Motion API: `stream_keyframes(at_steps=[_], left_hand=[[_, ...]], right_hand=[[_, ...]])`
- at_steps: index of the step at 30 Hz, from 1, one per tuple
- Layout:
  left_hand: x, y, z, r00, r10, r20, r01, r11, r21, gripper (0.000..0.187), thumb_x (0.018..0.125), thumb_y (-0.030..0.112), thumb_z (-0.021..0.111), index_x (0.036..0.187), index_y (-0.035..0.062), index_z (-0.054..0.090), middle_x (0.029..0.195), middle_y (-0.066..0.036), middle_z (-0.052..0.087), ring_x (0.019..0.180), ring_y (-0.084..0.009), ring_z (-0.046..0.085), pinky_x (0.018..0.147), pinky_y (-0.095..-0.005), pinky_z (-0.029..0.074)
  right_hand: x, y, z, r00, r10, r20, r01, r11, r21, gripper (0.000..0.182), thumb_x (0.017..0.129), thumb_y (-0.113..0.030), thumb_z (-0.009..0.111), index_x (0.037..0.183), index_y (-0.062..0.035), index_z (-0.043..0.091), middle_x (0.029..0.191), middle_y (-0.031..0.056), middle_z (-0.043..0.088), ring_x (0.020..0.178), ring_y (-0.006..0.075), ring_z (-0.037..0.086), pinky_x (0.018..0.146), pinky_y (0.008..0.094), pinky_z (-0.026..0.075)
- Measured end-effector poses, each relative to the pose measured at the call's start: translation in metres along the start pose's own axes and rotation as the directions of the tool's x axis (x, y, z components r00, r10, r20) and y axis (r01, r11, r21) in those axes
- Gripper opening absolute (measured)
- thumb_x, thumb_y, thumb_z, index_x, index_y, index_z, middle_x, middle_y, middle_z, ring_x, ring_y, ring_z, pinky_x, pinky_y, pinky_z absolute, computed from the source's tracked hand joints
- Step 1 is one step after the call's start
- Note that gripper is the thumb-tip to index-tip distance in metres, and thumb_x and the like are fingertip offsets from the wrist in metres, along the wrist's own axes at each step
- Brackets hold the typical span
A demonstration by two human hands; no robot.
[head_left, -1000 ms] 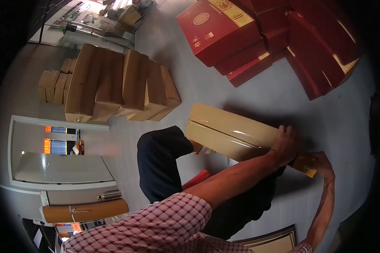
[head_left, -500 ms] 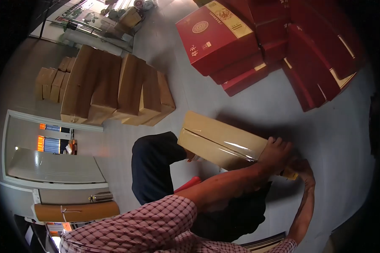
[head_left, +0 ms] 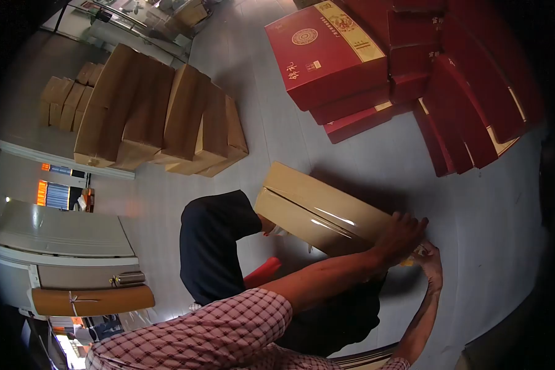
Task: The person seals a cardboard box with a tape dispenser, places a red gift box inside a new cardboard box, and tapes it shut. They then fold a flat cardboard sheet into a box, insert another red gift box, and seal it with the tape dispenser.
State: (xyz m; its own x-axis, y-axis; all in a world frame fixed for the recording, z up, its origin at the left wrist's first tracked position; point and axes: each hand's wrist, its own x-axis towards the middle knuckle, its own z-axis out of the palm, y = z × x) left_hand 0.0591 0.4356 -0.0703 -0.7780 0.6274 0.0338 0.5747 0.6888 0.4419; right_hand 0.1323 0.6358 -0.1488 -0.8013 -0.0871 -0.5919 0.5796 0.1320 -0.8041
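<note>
A brown cardboard box (head_left: 327, 203) lies on the floor in front of me, a shiny clear strip running along its top seam. My left hand (head_left: 404, 235) reaches across and grips the box's right end, fingers bent over the edge. Just below it, my right hand (head_left: 430, 262) is closed beside that same end. A small yellow item (head_left: 407, 262) shows at its fingers, mostly hidden; I cannot tell what kind of thing it is. My dark-clothed knee (head_left: 213, 240) is close to the box's left end.
Brown cartons (head_left: 148, 117) are stacked at the upper left, with smaller cartons (head_left: 68, 102) behind them. Red gift boxes (head_left: 333, 55) stand in stacks at the upper right. A white door (head_left: 61, 228) and a tied brown roll (head_left: 92, 301) are at the left. Something red (head_left: 263, 271) lies near my legs.
My right hand has shifted slightly left and down, closer to the box end, with the yellow item. My left hand stays on the box. The view has turned a little.
</note>
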Motion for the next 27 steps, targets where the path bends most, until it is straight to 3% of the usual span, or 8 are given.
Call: stream_keyframes(at_steps=[8,10,11,15,18,22,25,27], left_hand=[[-0.002,-0.003,0.001,0.988,-0.008,-0.154,0.001,0.999,-0.047,0.062,0.092,0.03,0.068,0.144,-0.0002,0.052,0.109,-0.013,0.067,0.097,-0.0278,0.06,0.09,-0.0408,0.04],[0.002,-0.006,-0.002,0.993,-0.071,-0.098,0.056,0.988,-0.147,0.062,0.095,0.03,0.065,0.146,-0.0006,0.05,0.109,-0.014,0.067,0.098,-0.0279,0.06,0.091,-0.0413,0.04],[0.002,-0.008,-0.005,0.995,-0.053,-0.088,0.039,0.987,-0.156,0.062,0.096,0.031,0.065,0.147,-0.001,0.049,0.107,-0.014,0.068,0.097,-0.0282,0.061,0.091,-0.0419,0.04],[0.0,-0.014,-0.012,0.992,-0.087,-0.092,0.05,0.935,-0.351,0.058,0.1,0.028,0.061,0.148,-0.0016,0.047,0.102,-0.014,0.069,0.098,-0.0292,0.063,0.095,-0.0442,0.04],[-0.003,-0.014,-0.021,0.991,-0.122,-0.062,0.077,0.869,-0.488,0.053,0.102,0.023,0.059,0.148,-0.0007,0.047,0.102,-0.015,0.069,0.1,-0.0298,0.064,0.097,-0.0446,0.041],[-0.006,-0.021,-0.01,0.952,0.006,-0.307,-0.13,0.914,-0.385,0.045,0.102,0.013,0.055,0.145,-0.0002,0.051,0.102,-0.015,0.068,0.1,-0.0303,0.063,0.094,-0.0429,0.044],[-0.008,-0.058,0.002,0.983,-0.076,-0.169,-0.076,0.666,-0.742,0.032,0.097,0.016,0.059,0.125,0.0025,0.063,0.122,-0.02,0.061,0.096,-0.0337,0.064,0.093,-0.0468,0.046],[-0.027,-0.139,-0.035,0.965,0.181,-0.188,-0.258,0.763,-0.593,0.03,0.091,0.014,0.062,0.12,0.0049,0.065,0.111,-0.015,0.063,0.091,-0.0323,0.063,0.083,-0.0443,0.051]], right_hand=[[-0.041,-0.017,0.073,0.712,-0.463,-0.528,0.373,0.887,-0.273,0.044,0.093,0.005,0.068,0.137,0.0035,0.065,0.117,0.0086,0.068,0.105,0.0176,0.06,0.1,0.0308,0.048],[-0.05,-0.017,0.097,0.668,-0.298,-0.682,0.187,0.954,-0.235,0.039,0.097,0.002,0.067,0.136,0.0033,0.067,0.108,0.0062,0.068,0.094,0.0142,0.062,0.086,0.0273,0.051],[-0.047,-0.019,0.111,0.651,-0.257,-0.715,0.322,0.946,-0.046,0.038,0.099,0.003,0.063,0.137,0.0019,0.067,0.099,0.003,0.064,0.08,0.0114,0.057,0.073,0.0233,0.05],[-0.045,-0.029,0.128,0.744,-0.273,-0.61,0.343,0.939,-0.002,0.033,0.097,0.008,0.058,0.128,0.0033,0.069,0.099,0.0027,0.067,0.079,0.0098,0.056,0.07,0.0232,0.049],[-0.037,-0.034,0.132,0.697,-0.404,-0.592,0.317,0.915,-0.251,0.031,0.095,0.009,0.061,0.124,0.0012,0.07,0.095,0.0018,0.067,0.077,0.0098,0.057,0.069,0.0233,0.048],[-0.046,-0.057,0.122,0.874,-0.03,-0.485,0.11,0.984,0.138,0.038,0.092,0.005,0.07,0.13,-0.002,0.07,0.092,0.0001,0.068,0.076,0.0105,0.061,0.068,0.0256,0.052],[-0.052,-0.075,0.113,0.879,0.081,-0.471,0.01,0.982,0.188,0.045,0.092,-0.001,0.076,0.136,-0.0013,0.067,0.091,0.0003,0.068,0.075,0.0092,0.062,0.063,0.025,0.053],[-0.049,-0.074,0.115,0.88,0.086,-0.466,-0.021,0.989,0.144,0.051,0.093,-0.007,0.077,0.141,0.0009,0.063,0.088,0.0006,0.067,0.071,0.0072,0.062,0.057,0.023,0.052]])
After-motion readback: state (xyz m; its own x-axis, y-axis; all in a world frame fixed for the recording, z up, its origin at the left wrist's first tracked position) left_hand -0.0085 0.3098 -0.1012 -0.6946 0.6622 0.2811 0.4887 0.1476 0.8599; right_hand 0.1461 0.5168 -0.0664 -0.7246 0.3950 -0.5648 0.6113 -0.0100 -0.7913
